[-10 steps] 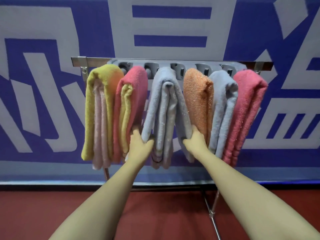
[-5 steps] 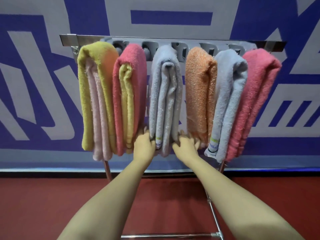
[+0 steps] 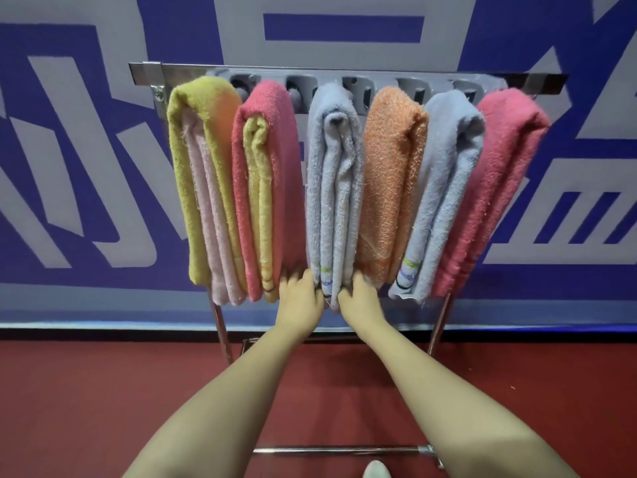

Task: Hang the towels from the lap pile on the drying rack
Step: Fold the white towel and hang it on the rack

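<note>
Blue-patterned wall (image 3: 86,208) behind; hands (image 3: 300,300) (image 3: 360,301) grip grey towel (image 3: 334,188) by its striped hem.

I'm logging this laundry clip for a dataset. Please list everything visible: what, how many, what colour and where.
drying rack: one, silver metal, before the wall
yellow towel: one, yellow, leftmost on the rack, folded over a pale pink towel
pink towels: two, pink, second from left (yellow layer inside) and rightmost
blue towels: two, pale blue, third and fifth from left
orange towel: one, orange, fourth from left
wall: one, blue and grey pattern, behind
floor: one, red, below
white object: one, bottom edge, unidentifiable
left hand: touches the third towel's lower end, left side
right hand: touches its right side; grip unclear
</note>
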Tool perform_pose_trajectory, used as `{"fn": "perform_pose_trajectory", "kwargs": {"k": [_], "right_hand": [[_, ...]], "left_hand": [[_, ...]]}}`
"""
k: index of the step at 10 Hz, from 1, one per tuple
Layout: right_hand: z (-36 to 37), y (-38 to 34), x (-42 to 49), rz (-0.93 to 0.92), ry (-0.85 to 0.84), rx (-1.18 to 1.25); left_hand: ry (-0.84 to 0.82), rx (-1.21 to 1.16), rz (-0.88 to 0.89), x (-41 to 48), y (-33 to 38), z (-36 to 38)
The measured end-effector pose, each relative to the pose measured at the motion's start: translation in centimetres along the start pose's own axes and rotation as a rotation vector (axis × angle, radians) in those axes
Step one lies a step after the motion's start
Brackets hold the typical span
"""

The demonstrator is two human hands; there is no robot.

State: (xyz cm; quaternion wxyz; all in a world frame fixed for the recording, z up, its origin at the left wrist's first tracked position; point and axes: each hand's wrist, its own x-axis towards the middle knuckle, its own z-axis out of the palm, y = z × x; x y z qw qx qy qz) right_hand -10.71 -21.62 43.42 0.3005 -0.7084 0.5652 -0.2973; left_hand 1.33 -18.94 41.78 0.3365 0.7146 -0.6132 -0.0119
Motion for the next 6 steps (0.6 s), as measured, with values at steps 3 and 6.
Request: {"fn": "perform_pose_trajectory", "kwargs": {"k": [3,6], "right_hand": [[0.6,0.0,-1.5,0.006,0.048,0.195],[-0.8,-0.1,-3.2,0.163,-0.324,0.025]], "left_hand": [[-0.05,-0.038,-0.042,-1.7,-0.3,-0.5],[-0.309,0.333,0.012,-3.2,-0.7,-2.0]]}}
